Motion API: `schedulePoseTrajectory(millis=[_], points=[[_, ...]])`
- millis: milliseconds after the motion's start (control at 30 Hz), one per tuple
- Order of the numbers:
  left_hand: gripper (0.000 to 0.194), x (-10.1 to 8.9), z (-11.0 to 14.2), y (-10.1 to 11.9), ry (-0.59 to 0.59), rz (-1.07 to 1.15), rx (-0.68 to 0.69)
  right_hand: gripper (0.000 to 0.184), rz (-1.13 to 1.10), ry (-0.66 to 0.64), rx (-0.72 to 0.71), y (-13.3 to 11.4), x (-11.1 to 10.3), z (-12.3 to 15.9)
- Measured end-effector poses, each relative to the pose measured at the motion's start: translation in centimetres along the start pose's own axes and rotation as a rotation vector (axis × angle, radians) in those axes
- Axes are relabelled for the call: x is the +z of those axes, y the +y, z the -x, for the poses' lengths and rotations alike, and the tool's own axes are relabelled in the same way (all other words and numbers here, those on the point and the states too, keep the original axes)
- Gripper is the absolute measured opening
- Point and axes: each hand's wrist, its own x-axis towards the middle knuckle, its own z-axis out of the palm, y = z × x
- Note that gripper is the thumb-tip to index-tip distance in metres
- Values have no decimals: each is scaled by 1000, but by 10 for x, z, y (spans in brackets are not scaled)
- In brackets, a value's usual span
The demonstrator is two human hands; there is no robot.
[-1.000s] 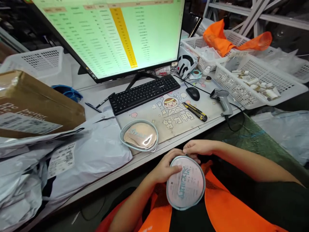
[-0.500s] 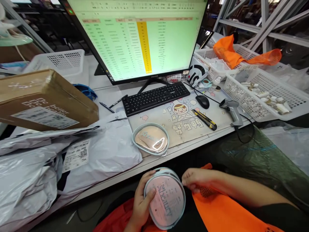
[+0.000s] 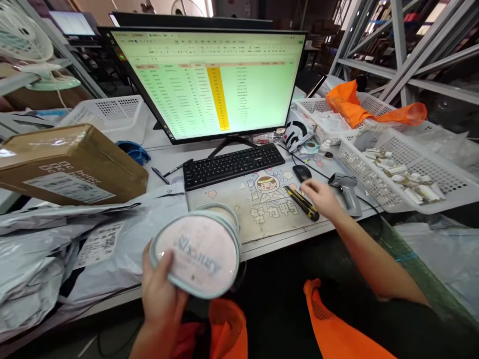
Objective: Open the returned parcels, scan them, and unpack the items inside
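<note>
My left hand [image 3: 161,294] is closed on a round pink pouch with a pale blue rim [image 3: 195,253], holding it upright in front of the desk edge. A second pouch [image 3: 224,211] lies on the desk mat just behind it, mostly hidden. My right hand [image 3: 322,197] is stretched out over the desk mat [image 3: 269,212] with its fingers apart and nothing in it. It hovers between a yellow-and-black utility knife [image 3: 301,202] and a grey barcode scanner [image 3: 346,186], close to the black mouse [image 3: 301,172].
A monitor [image 3: 217,85] with a green spreadsheet and a black keyboard [image 3: 232,164] stand at the middle. A cardboard box [image 3: 71,164] and grey mailer bags [image 3: 48,239] fill the left. White baskets [image 3: 396,174] and an orange cloth [image 3: 355,104] sit at the right.
My left hand lifted the pouch up and to the left. My right hand let go of it and reached out over the desk toward the knife and scanner. The view tilted upward.
</note>
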Motion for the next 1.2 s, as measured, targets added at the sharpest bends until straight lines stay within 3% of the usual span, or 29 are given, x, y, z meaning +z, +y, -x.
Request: schedulePoseTrajectory(millis=[67, 133, 200, 300, 367, 433, 500, 633, 733, 833, 933, 1033, 1200], points=[[55, 25, -27, -1, -64, -5, -18, 34, 318, 145, 62, 25, -2, -54], [56, 36, -51, -6, -117, -51, -11, 53, 514, 110, 119, 50, 11, -88], [55, 34, -69, -10, -149, -218, 81, 64, 600, 52, 122, 71, 27, -103], [53, 21, -82, -16, -165, -484, 292, 58, 656, 113, 40, 95, 42, -102], [55, 16, -84, -22, -191, -424, 262, 55, 670, 198, -34, 106, 47, -99], [55, 19, -83, -32, -229, -250, 145, 53, 659, 254, -96, 114, 50, -98], [51, 31, -80, -42, -240, -145, 99, 50, 638, 278, -137, 123, 52, -99], [45, 66, -71, -57, -275, -187, 147, 46, 589, 310, -204, 137, 58, -105], [45, 91, -71, -57, -436, -308, 180, 45, 571, 325, -226, 141, 60, -107], [54, 108, -91, -47, -554, -576, 248, 45, 569, 327, -239, 141, 61, -107], [62, 121, -131, -33, -485, -787, 323, 46, 567, 329, -250, 143, 63, -107], [46, 133, -170, -27, -387, -920, 411, 46, 567, 342, -258, 148, 65, -110], [47, 142, -190, -51, -301, -1157, 561, 47, 565, 349, -314, 151, 64, -112]])
